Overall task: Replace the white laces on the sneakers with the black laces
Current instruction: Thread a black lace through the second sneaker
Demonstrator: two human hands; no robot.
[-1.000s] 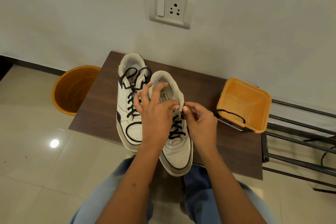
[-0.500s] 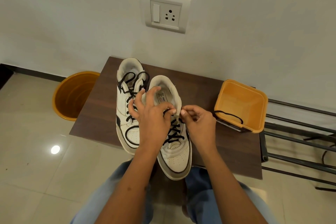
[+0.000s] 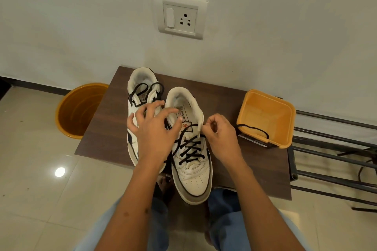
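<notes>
We see smooth white leather-like sneakers [image 3: 191,161] on a matt wood-grain table [image 3: 244,169], a glossy plastic tub [image 3: 267,118], and polished floor tiles [image 3: 40,189].

One head-worn camera looks forward and steeply down, close over the table [image 3: 114,128] against the wall [image 3: 81,26].

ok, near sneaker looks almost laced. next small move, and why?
Probably draw the black lace through the top right eyelet. The right hand pinches at that eyelet edge, the crosses below are already in, and the left hand rests spread over the tongue, steadying the near sneaker.
</notes>
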